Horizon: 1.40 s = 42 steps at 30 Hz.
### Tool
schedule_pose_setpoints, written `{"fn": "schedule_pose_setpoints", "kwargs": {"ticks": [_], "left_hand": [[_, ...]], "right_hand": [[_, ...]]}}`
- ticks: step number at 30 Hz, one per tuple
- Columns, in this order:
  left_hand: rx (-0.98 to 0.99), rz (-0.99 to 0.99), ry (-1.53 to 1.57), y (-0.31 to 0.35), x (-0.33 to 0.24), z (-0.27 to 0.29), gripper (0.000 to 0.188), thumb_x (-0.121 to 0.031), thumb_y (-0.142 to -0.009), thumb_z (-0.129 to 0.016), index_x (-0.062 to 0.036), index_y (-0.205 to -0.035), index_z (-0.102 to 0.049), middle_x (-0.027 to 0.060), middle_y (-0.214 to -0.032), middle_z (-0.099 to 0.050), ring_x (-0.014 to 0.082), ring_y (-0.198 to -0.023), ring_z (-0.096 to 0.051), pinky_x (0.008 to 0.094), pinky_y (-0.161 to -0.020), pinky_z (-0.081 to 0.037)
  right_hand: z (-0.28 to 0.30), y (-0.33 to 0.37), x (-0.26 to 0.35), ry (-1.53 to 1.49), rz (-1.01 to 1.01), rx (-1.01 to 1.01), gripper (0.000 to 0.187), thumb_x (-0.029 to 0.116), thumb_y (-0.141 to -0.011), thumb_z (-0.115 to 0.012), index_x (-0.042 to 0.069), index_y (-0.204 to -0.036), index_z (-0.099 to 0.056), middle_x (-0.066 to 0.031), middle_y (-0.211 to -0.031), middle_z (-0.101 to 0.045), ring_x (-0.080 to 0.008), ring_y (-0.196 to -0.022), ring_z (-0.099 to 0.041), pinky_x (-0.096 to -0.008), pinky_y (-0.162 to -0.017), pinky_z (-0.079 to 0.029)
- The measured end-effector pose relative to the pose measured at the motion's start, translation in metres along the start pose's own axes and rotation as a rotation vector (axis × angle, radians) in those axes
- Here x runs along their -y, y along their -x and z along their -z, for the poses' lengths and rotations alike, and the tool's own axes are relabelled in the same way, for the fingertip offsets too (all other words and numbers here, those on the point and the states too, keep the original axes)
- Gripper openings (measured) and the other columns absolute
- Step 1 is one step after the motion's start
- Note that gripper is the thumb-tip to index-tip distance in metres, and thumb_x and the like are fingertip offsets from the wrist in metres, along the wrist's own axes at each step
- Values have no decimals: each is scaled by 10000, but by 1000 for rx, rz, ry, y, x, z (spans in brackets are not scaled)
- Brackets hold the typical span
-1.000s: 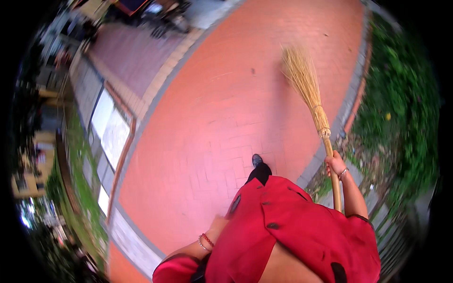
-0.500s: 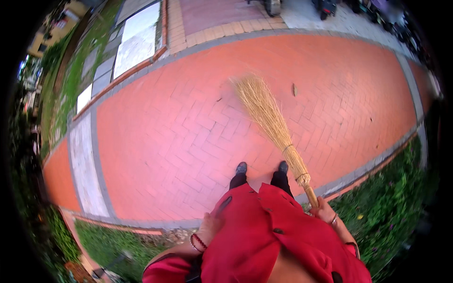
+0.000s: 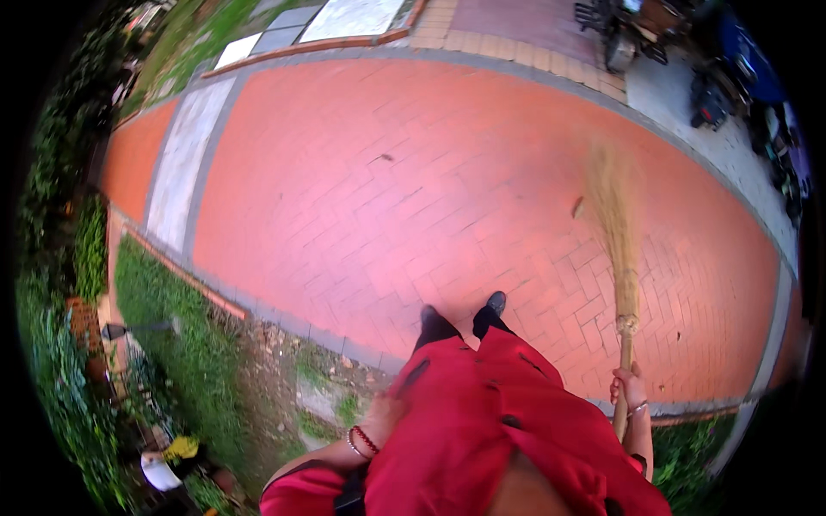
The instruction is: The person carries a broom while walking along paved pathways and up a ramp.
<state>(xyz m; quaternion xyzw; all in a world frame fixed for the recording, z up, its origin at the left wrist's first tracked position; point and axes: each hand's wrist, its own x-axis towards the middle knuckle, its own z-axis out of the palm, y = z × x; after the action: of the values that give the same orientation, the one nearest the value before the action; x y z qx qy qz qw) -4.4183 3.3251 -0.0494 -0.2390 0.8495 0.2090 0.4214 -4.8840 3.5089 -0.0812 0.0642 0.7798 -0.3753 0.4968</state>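
My right hand point(image 3: 631, 387) is wrapped round the handle of a straw broom point(image 3: 621, 267), out to my right. The broom's bristles fan away from me over the red brick paving point(image 3: 413, 198), their tips smeared by motion. Just left of the bristles lies a dry brown leaf point(image 3: 577, 207). Another small leaf point(image 3: 387, 157) rests farther left on the bricks. My left hand point(image 3: 381, 420) is against the side of my red jacket point(image 3: 456, 404); its fingers are blurred and partly hidden, so I cannot tell what they do. A red bead bracelet circles that wrist.
Parked motorbikes point(image 3: 710, 99) stand at the far right on pale concrete. A grey border edges the paving, with grass point(image 3: 189, 318) and bare soil point(image 3: 271, 378) at the near left. A lamp post point(image 3: 138, 328) rises beyond that grass. White slabs point(image 3: 344, 19) lie at the far side.
The broom has swung to the right, from pointing far left to nearly straight ahead. My view has turned right, and my feet have shifted. My left hand stays by the jacket.
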Motion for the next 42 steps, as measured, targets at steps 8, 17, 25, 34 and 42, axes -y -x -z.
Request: {"fn": "schedule_pose_setpoints", "kwargs": {"ticks": [8,17,25,34,42], "left_hand": [[-95,102,290,-16,-90,-86,177,-164,-783,-525,-169,-693,-677,12,-688,-654,180,-651,-629,354,-686,-417],[-142,281,403,46,-179,-130,179,-182,-810,-520,-154,-785,-695,6,-770,-674,168,-737,-641,378,-675,-383],[-233,629,797,93,-253,-183,200,-166,-814,-521,-107,-903,-690,47,-904,-681,201,-848,-649,400,-751,-437],[-541,1013,1060,101,-295,-172,175,-128,-792,-510,-69,-823,-672,121,-835,-663,304,-793,-650,422,-667,-520],[-718,1177,1317,134,-326,-159,448,-171,-754,-582,-93,-1192,-529,220,-822,-632,376,-776,-618,443,-684,-491]], "right_hand": [[32,-13,-42,184,-151,144,99,96,-740,-518,38,-799,-463,-61,-570,-465,-144,-422,-432,-299,-354,-377],[-83,-13,-44,709,12,521,147,129,-755,-535,29,-848,-483,-83,-632,-500,-164,-504,-469,-313,-435,-396],[-237,35,-46,1222,344,1031,192,159,-768,-550,21,-891,-500,-102,-686,-531,-182,-577,-501,-325,-508,-413],[-298,78,-54,1622,594,1462,244,193,-783,-568,11,-940,-520,-124,-747,-565,-202,-658,-538,-339,-589,-432],[-306,78,-55,1780,740,1770,292,222,-796,-583,3,-984,-537,-144,-802,-596,-220,-731,-571,-352,-661,-449]]}}
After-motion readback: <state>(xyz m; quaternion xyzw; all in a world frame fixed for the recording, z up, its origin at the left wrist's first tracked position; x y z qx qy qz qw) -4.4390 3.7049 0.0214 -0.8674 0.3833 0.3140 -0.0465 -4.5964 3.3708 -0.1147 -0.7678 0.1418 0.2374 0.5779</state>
